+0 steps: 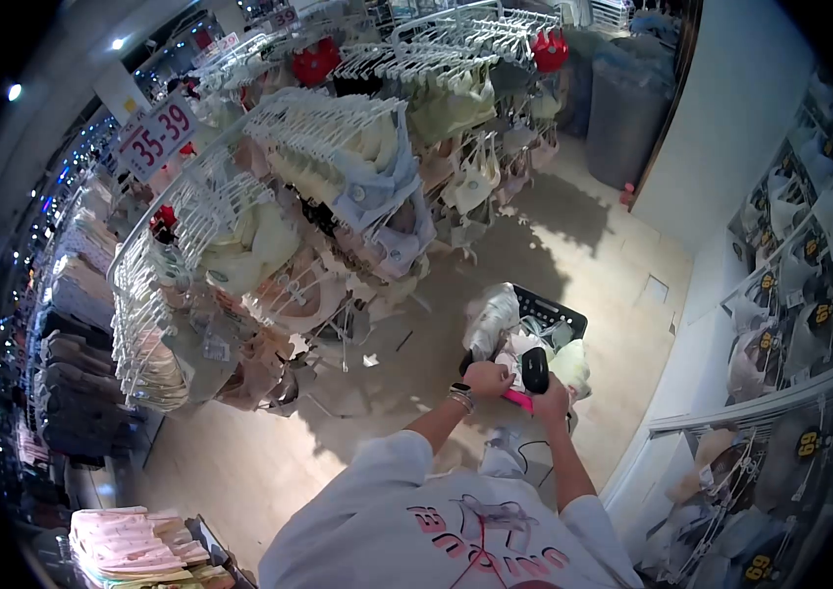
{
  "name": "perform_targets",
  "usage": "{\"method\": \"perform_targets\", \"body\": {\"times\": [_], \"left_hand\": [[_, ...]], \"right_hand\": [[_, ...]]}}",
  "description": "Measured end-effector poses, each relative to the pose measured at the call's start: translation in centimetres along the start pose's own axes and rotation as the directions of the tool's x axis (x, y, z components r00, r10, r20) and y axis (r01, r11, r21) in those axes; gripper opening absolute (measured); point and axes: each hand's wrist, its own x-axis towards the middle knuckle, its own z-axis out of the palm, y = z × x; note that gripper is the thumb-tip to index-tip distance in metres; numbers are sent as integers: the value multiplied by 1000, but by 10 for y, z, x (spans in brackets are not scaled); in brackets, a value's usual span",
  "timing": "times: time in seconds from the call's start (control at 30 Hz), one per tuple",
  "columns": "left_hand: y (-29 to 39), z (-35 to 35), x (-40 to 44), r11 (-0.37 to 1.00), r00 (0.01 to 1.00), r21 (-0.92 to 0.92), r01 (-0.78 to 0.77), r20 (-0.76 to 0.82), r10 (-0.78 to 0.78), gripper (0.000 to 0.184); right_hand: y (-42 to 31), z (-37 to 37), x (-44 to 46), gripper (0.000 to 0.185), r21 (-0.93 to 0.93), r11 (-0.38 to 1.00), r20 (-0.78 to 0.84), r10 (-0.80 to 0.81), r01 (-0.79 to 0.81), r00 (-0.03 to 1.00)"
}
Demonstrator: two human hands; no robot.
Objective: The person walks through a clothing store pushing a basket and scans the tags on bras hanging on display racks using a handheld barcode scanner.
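My right hand (551, 399) is closed around a black handheld device with a rounded oblong head (534, 370); its exact kind does not show. Just left of it, my left hand (487, 377) is curled closed near white fabric, and whatever its fingers hold is hidden. Both hands are over the near side of a black perforated basket (565, 316). Inside the basket are pale garments (570, 358) and a bundle wrapped in clear plastic (492, 316). Something bright pink (517, 400) shows between my hands, partly covered.
A round rack of bras on white hangers (338, 147) stands ahead to the left, with a price sign (157, 135). Wall racks of bras (779, 275) line the right. A grey bin (622, 118) stands at the back. Folded pink clothes (127, 540) lie at lower left.
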Motion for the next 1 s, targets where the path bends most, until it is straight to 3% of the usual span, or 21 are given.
{"method": "perform_targets", "body": {"times": [0.3, 0.5, 0.63, 1.0], "left_hand": [[8, -5, 74, 997, 998, 36, 63, -7, -62, 36], [17, -17, 121, 995, 995, 8, 100, 16, -100, 35], [15, -17, 150, 998, 996, -1, 66, -66, -66, 33], [4, -15, 234, 991, 982, -90, -95, -174, 78, 33]], "right_hand": [[12, -10, 75, 28, 32, 998, 42, 45, -46, 998], [23, -9, 124, 29, -60, 998, 30, 11, -9, 1000], [19, -10, 155, 27, 38, 999, 0, 15, -15, 1000], [30, -5, 237, 25, -80, 997, -40, 0, -3, 999]]}}
